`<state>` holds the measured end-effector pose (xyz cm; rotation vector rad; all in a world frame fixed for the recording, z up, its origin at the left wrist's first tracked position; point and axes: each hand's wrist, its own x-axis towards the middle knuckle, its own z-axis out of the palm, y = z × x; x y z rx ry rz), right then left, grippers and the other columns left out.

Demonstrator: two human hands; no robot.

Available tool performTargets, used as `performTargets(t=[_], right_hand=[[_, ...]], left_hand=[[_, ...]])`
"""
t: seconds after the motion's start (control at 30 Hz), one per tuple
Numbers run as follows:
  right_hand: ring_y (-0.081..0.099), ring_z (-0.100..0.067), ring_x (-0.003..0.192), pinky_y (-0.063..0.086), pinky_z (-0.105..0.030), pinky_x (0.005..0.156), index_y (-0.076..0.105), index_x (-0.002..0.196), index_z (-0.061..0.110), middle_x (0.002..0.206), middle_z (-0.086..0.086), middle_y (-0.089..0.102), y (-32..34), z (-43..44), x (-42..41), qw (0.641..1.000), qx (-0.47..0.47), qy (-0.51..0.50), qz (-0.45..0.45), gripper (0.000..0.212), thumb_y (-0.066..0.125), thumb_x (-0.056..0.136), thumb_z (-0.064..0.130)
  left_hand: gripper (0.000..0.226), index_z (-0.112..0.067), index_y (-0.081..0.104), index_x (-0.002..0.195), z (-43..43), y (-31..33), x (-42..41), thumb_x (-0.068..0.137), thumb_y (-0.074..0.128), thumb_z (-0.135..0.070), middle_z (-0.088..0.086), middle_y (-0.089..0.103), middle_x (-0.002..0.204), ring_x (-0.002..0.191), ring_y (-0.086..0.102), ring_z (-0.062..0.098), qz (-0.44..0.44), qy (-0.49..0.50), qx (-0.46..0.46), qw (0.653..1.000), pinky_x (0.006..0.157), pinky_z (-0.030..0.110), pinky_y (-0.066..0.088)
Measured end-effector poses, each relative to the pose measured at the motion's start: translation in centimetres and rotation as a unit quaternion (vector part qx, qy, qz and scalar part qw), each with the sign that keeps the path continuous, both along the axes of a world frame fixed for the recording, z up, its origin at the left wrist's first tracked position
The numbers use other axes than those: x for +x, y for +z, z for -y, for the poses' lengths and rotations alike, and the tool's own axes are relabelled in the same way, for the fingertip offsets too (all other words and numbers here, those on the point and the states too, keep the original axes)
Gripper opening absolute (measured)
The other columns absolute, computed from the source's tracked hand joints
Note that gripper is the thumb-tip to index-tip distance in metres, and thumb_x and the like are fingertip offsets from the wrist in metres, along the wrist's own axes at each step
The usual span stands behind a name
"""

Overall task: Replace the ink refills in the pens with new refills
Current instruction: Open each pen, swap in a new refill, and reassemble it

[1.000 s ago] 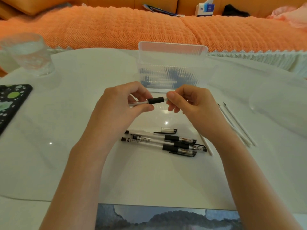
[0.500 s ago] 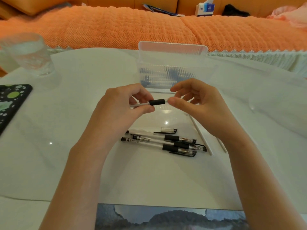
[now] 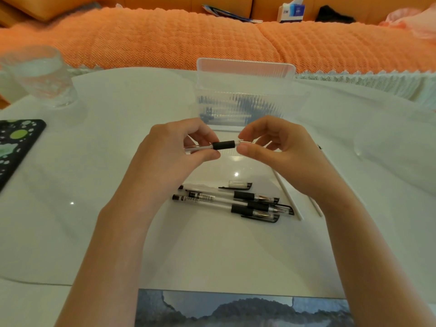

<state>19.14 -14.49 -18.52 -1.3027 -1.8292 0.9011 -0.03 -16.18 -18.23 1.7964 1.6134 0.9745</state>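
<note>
Rotation of the right hand (image 3: pixel 278 149) is what has changed. A second ago its fingers were folded down over the tip end of the pen (image 3: pixel 223 145). Half a second ago they fanned open with only thumb and forefinger at the tip. Now thumb (image 3: pixel 245 149) and forefinger pinch that end again, and the other fingers curl loosely behind them around nothing. The left hand (image 3: pixel 174 156) has stayed put throughout, thumb and curled fingers clamped narrowly round the barrel.

That looks like a turn-and-regrip on the threaded nose piece, so the step in hand is probably opening or closing this pen. Which of the two it is, and whether the refill inside is old or new, cannot be told.

The pen hangs nearly level in the air between the two sets of fingertips. Its black grip sleeve is bare in the gap, and its clear barrel runs back under the left fingers. Its point is hidden inside the right pinch.

Below the fingers, well apart from them, three more pens (image 3: pixel 226 201) lie side by side on the table (image 3: pixel 118 161), with a loose cap (image 3: pixel 239 184) just beyond them. A thin white refill (image 3: pixel 286 194) lies under the right wrist.
</note>
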Motion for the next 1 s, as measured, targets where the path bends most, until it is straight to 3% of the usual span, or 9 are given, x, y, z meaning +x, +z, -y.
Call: performTargets(t=[0.1, 0.23, 0.4, 0.57, 0.77, 0.9, 1.0], right_hand=[[0.06, -0.007, 0.076, 0.047, -0.021, 0.071, 0.067, 0.083, 0.023, 0.079, 0.013, 0.067, -0.33, 0.02, -0.2, 1.0, -0.003, 0.003, 0.02, 0.013, 0.065, 0.085, 0.036], [0.059, -0.001, 0.069, 0.046, -0.018, 0.069, 0.069, 0.083, 0.021, 0.075, 0.015, 0.068, -0.17, -0.03, -0.3, 1.0, -0.001, -0.01, 0.01, 0.037, 0.047, 0.087, 0.05], [0.061, -0.008, 0.079, 0.048, -0.022, 0.073, 0.067, 0.088, 0.025, 0.084, 0.012, 0.068, -0.22, 0.03, -0.11, 1.0, -0.005, -0.003, 0.021, 0.015, 0.066, 0.083, 0.038], [0.06, -0.002, 0.069, 0.047, -0.022, 0.07, 0.07, 0.083, 0.02, 0.076, 0.014, 0.069, -0.16, -0.12, -0.18, 1.0, -0.003, -0.019, 0.013, 0.034, 0.049, 0.09, 0.045], [0.061, -0.006, 0.076, 0.047, -0.017, 0.07, 0.068, 0.088, 0.024, 0.081, 0.015, 0.068, -0.23, -0.01, -0.08, 1.0, -0.002, 0.0, 0.013, 0.009, 0.068, 0.083, 0.032], [0.057, 0.002, 0.065, 0.042, -0.008, 0.062, 0.068, 0.086, 0.019, 0.07, 0.015, 0.065, -0.28, -0.07, -0.28, 1.0, -0.002, -0.002, 0.003, 0.009, 0.067, 0.085, 0.028], [0.059, 0.0, 0.067, 0.046, -0.013, 0.065, 0.067, 0.086, 0.016, 0.075, 0.008, 0.069, -0.3, -0.05, -0.38, 1.0, -0.004, -0.001, 0.0, 0.012, 0.066, 0.085, 0.028]], left_hand=[[0.014, -0.033, 0.068, 0.08, 0.05, 0.05, -0.05, 0.072, 0.078, -0.029, -0.018, 0.062, 0.073, 0.074, 0.055, 0.003, -0.003, -0.001, -0.002, 1.0, 0.066, 0.024, 0.043], [0.013, -0.034, 0.068, 0.08, 0.01, 0.1, -0.18, 0.073, 0.078, -0.029, -0.023, 0.059, 0.068, 0.074, 0.055, 0.002, -0.006, 0.003, -0.002, 1.0, 0.063, 0.02, 0.038], [0.014, -0.033, 0.068, 0.081, 0.0, 0.05, -0.04, 0.073, 0.078, -0.029, -0.016, 0.063, 0.075, 0.075, 0.056, 0.004, -0.006, -0.001, -0.003, 1.0, 0.069, 0.025, 0.045], [0.013, -0.033, 0.068, 0.08, 0.05, 0.06, -0.03, 0.073, 0.078, -0.029, -0.018, 0.06, 0.071, 0.075, 0.056, 0.004, -0.01, -0.002, -0.006, 1.0, 0.065, 0.022, 0.04], [0.013, -0.033, 0.068, 0.082, 0.03, 0.07, -0.04, 0.073, 0.078, -0.03, -0.016, 0.063, 0.077, 0.077, 0.057, 0.004, -0.015, -0.001, -0.006, 1.0, 0.071, 0.027, 0.047], [0.012, -0.033, 0.069, 0.08, 0.09, 0.14, 0.0, 0.073, 0.078, -0.03, -0.017, 0.062, 0.073, 0.075, 0.056, 0.003, -0.018, 0.002, -0.004, 1.0, 0.068, 0.024, 0.045], [0.013, -0.032, 0.069, 0.081, 0.05, 0.07, -0.03, 0.073, 0.078, -0.029, -0.017, 0.062, 0.073, 0.073, 0.055, 0.001, -0.024, 0.003, -0.001, 1.0, 0.065, 0.021, 0.041]])
